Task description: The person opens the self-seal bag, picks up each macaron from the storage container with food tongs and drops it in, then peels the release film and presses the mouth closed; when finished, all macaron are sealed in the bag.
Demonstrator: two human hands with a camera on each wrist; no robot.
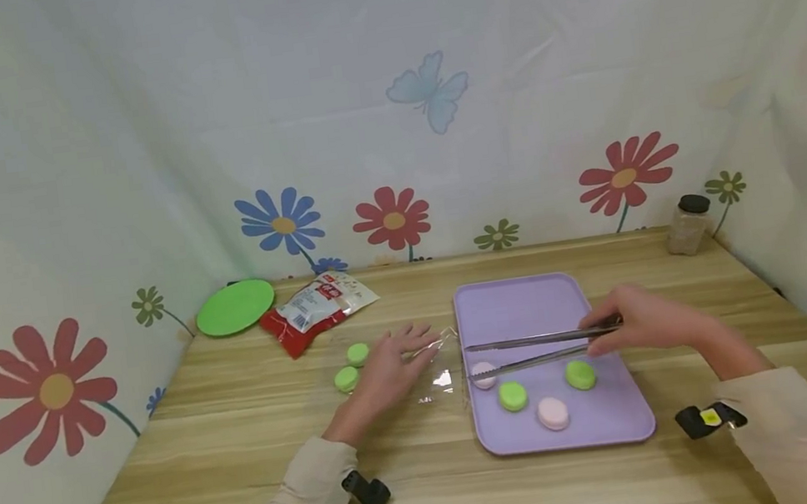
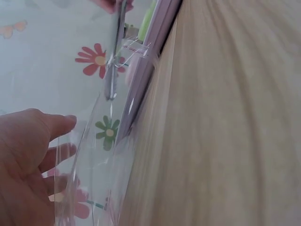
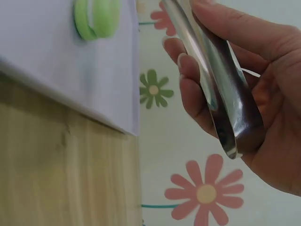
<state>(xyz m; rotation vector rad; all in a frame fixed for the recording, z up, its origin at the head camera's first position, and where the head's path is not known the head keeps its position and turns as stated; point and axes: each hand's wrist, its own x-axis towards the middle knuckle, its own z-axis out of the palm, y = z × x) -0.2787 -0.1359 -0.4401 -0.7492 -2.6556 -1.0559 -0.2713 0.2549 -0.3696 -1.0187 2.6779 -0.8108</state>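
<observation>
My right hand holds metal tongs by the handle end, above a lilac tray. The two arms of the tongs are spread apart; the nearer tip overlaps a pink macaron at the tray's left edge. Also on the tray are green macarons and another pink macaron. My left hand, fingers loosely extended, lies over a clear plastic bag left of the tray. Beside that hand, two green macarons show. In the left wrist view, the clear film stands up in front of the fingers.
A green plate lies at the back left, with a red and white packet beside it. At the back right stands a jar with a black lid. A flowered curtain borders the wooden table.
</observation>
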